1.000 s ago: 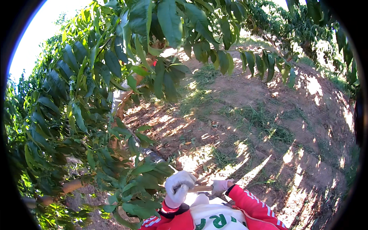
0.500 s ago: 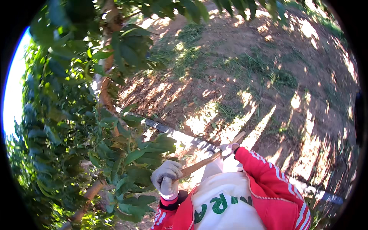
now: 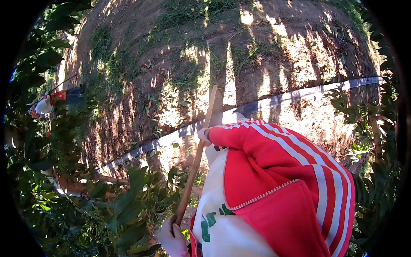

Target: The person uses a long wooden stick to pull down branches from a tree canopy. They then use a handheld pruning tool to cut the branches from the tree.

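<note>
A long wooden pole (image 3: 195,168) runs slantwise up the middle of the view, in front of my body. My left hand (image 3: 170,237), in a pale work glove, is closed round its lower end near the bottom edge. Farther up, my gloved right hand (image 3: 204,135) grips the pole, partly covered by the red sleeve (image 3: 274,145). The pole's far end points at the ground ahead; whether a blade is fixed there I cannot tell.
A long grey strip, like a flat hose (image 3: 188,130), crosses the ground. Leafy branches (image 3: 128,214) crowd the lower left, with a tree trunk (image 3: 70,187) among them. Another person (image 3: 46,105) is at the far left. More foliage (image 3: 368,192) stands right.
My view has swung to the right, away from the near trunk. The pole has turned steeper, its far end now pointing up the view. Both hands still grip it; another person has come into sight.
</note>
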A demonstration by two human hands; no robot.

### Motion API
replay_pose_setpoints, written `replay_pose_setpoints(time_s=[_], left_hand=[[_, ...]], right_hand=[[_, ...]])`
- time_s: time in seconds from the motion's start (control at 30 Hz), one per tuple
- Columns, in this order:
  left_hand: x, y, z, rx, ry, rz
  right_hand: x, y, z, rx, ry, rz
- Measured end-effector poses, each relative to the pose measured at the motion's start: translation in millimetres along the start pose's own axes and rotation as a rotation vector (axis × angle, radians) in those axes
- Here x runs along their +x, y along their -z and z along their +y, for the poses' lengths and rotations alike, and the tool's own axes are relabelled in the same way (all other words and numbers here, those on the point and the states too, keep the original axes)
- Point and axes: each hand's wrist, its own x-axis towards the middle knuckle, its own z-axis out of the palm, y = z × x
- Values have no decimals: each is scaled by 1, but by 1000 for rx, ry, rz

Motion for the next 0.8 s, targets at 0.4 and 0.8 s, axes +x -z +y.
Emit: replay_pose_setpoints(time_s=[0.4, 0.8], left_hand=[[15, -62, -73, 298, 105, -352], [176, -201, -62, 351, -204, -319]], right_hand=[[14, 32, 0, -142, -94, 285], [-6, 93, 49, 1012, -484, 667]])
